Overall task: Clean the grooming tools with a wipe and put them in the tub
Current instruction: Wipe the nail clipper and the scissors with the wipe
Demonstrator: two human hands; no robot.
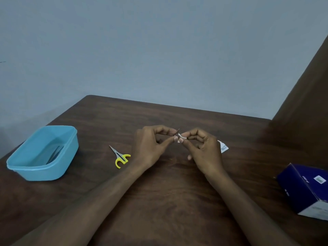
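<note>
Two bare hands are held together above the middle of a dark wood-grain table. Far left of the hands, a smooth light-blue plastic tub, rectangular with rounded corners, is set on the table; thin metal tools are seen lying inside it. Between tub and hands, small scissors with yellow loop handles lie flat, the closed blades pointed away and to the left. A thin, dark, pointed tool is pinched by the left hand between thumb and curled fingers, its long axis tilted up and to the right, tip away. A small white wipe is pinched against the tool by the right hand. Just right of the hands, a torn white sachet lies flat. Far right, a dark blue cardboard box stands at the table's edge.
</note>
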